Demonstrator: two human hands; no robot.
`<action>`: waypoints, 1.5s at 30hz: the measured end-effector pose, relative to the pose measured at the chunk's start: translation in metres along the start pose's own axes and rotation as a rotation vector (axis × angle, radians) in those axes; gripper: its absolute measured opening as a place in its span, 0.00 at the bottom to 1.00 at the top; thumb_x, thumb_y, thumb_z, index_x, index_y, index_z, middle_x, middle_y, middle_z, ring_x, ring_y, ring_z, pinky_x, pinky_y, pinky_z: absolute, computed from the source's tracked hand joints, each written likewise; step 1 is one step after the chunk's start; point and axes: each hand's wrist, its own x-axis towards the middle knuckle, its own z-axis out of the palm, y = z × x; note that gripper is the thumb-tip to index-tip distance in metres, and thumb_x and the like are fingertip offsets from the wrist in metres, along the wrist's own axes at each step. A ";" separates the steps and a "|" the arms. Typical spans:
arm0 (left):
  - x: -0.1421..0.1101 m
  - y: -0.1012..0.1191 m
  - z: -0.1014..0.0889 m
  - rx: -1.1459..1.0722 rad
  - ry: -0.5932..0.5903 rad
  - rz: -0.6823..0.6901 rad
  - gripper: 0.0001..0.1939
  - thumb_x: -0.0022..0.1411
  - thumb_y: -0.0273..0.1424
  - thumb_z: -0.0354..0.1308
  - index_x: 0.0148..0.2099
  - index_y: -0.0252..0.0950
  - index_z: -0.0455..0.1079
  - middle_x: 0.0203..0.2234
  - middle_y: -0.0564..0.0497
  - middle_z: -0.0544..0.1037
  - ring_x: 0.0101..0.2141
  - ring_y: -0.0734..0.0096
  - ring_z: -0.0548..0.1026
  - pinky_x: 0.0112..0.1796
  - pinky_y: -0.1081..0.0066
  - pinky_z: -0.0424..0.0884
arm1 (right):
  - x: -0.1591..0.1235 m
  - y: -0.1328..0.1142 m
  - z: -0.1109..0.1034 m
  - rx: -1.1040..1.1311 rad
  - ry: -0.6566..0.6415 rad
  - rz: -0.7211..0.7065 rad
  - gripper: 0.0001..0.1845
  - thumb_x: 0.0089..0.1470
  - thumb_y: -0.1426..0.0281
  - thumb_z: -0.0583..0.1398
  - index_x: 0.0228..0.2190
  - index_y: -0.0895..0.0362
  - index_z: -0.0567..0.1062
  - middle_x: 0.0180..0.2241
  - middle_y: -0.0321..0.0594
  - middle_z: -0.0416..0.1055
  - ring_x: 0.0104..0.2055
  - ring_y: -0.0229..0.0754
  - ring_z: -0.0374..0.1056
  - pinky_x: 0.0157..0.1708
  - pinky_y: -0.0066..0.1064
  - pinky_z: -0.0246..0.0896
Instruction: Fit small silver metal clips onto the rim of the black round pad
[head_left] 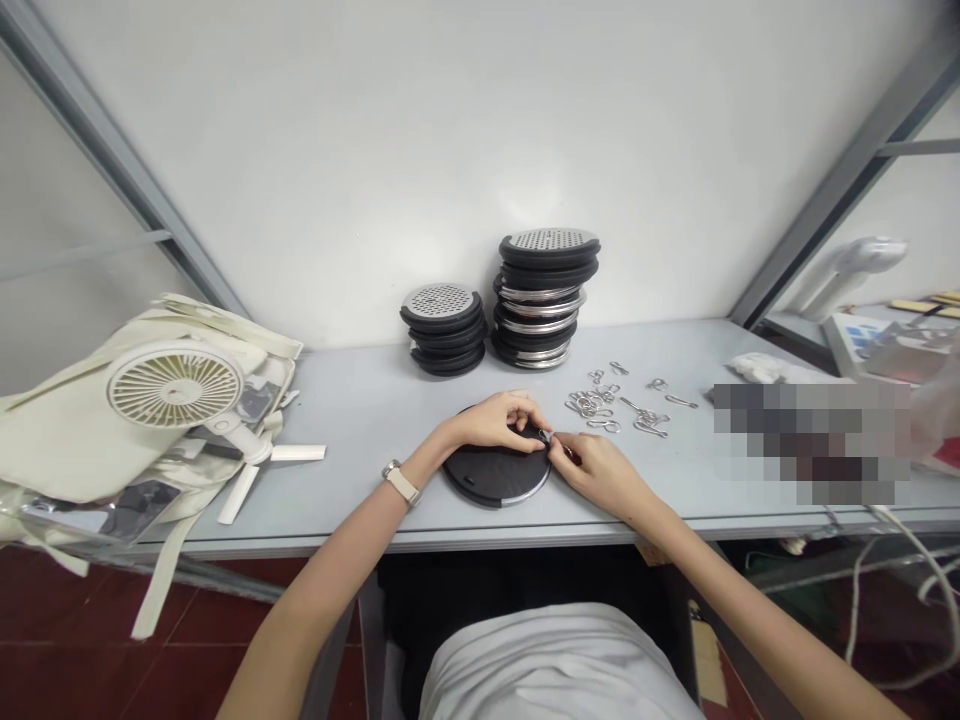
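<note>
A round black disc (491, 478) with a silver section on its near rim lies flat at the table's front. My left hand (501, 420) rests over its far part, with the fingers curled and the thumb and forefinger closing at the disc's right edge; what they pinch is hidden. At that same edge my right hand (596, 474) has its thumb and forefinger pinched on a small metal clip (545, 436). Several loose metal clips (592, 403) lie scattered beyond my right hand.
Behind the disc stand a short stack of black discs (448, 345) with a perforated top and a taller stack (536, 325) with silver rims. On the left, a white fan (176, 385) lies on a cream bag (67, 430). White plastic (780, 370) lies at the right.
</note>
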 end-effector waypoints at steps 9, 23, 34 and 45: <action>0.000 0.002 -0.001 0.038 -0.017 0.004 0.15 0.49 0.29 0.63 0.42 0.32 0.74 0.33 0.50 0.70 0.28 0.80 0.64 0.29 0.76 0.60 | 0.001 0.000 0.000 0.007 -0.006 0.002 0.20 0.60 0.63 0.46 0.21 0.56 0.66 0.18 0.37 0.66 0.20 0.35 0.57 0.24 0.27 0.44; -0.001 0.003 0.000 -0.126 -0.025 0.001 0.22 0.50 0.28 0.64 0.48 0.30 0.70 0.41 0.39 0.77 0.31 0.77 0.66 0.34 0.74 0.62 | 0.002 0.002 0.002 0.019 -0.002 0.006 0.19 0.59 0.63 0.46 0.18 0.56 0.59 0.16 0.36 0.63 0.19 0.35 0.56 0.24 0.28 0.42; 0.000 -0.001 -0.001 -0.140 -0.026 -0.035 0.23 0.49 0.30 0.65 0.48 0.32 0.70 0.41 0.41 0.77 0.30 0.79 0.65 0.37 0.73 0.63 | 0.000 0.002 0.002 0.091 0.008 0.014 0.15 0.58 0.64 0.47 0.23 0.55 0.62 0.18 0.34 0.63 0.20 0.35 0.58 0.24 0.26 0.44; 0.002 0.000 -0.002 -0.137 -0.048 -0.006 0.23 0.49 0.31 0.65 0.48 0.31 0.70 0.42 0.40 0.76 0.29 0.79 0.67 0.34 0.74 0.64 | 0.001 0.001 0.001 0.094 0.000 0.013 0.19 0.59 0.63 0.46 0.20 0.56 0.64 0.18 0.36 0.65 0.20 0.35 0.57 0.23 0.27 0.44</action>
